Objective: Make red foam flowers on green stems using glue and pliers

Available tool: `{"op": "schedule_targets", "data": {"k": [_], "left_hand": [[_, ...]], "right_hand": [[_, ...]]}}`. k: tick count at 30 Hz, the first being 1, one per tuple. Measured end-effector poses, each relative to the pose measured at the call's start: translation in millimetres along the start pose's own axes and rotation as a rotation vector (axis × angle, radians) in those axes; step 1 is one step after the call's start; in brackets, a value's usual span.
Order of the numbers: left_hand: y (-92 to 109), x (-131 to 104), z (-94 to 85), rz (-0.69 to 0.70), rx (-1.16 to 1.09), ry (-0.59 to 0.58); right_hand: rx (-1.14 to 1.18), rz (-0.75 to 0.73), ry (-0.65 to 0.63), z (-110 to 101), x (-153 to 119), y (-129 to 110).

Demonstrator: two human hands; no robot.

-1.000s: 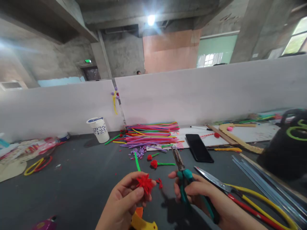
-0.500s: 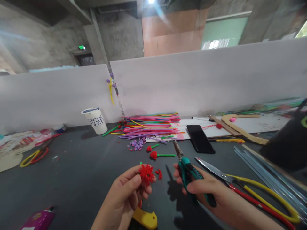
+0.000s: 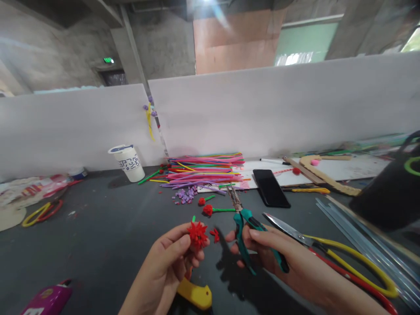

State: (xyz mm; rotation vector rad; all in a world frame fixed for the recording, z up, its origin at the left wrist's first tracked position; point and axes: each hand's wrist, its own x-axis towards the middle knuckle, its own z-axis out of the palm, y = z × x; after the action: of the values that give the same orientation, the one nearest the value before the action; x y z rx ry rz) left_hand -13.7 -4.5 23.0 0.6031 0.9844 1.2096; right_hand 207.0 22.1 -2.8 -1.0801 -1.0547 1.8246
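Head view: pinching spiky red flower (image 3: 197, 236) btwn thumb & fingers of L hand (image 3: 173, 253), holding it up over dark table (image 3: 108, 227), showing bit of green stem (image 3: 194, 218) just behind. Grasping teal-handled pliers (image 3: 251, 221) w/ R hand (image 3: 272, 243), keeping handles spread & jaws parted, pointing tips away twd far side. Keeping flower & pliers apart, nr each other. Having red scrap (image 3: 215, 235) lying btwn both hands, close to flower. Having yellow item (image 3: 195, 294) lying below L hand, partly hidden, so can't ID. Seeing small red flower (image 3: 201, 201) & bigger red flower (image 3: 208, 210) lying beyond, both w/ green stems. Seeing lilac bits (image 3: 185, 195) scattered in front of coloured stem pile (image 3: 203, 170), plus white cup (image 3: 130, 164) standing L of pile & black phone (image 3: 271, 188) lying to R. Having big scissors (image 3: 292, 229) lying beside R forearm, clear strips (image 3: 357, 238) farther R. Seeing smaller scissors (image 3: 41, 214) at far L, purple item (image 3: 49, 299) at lower L. Facing white partition (image 3: 262, 105) behind everything.
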Motion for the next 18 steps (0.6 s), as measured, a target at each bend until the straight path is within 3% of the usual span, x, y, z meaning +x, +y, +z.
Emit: {"op": "schedule_targets", "data": {"k": [5, 11, 18], "left_hand": [[0.2, 0.1, 0.8, -0.024, -0.004, -0.038], [2.3, -3.9, 6.5, -0.040, -0.028, -0.040], [3.6, -5.8, 7.8, 0.009, -0.014, 0.040]], "right_hand": [[-0.245, -0.102, 0.063, 1.8, -2.2, -3.2], [-0.478, -0.233, -0.021, 5.3, -11.0, -10.9], [-1.105, -0.767, 0.084, 3.8, -25.6, -7.9]]}}
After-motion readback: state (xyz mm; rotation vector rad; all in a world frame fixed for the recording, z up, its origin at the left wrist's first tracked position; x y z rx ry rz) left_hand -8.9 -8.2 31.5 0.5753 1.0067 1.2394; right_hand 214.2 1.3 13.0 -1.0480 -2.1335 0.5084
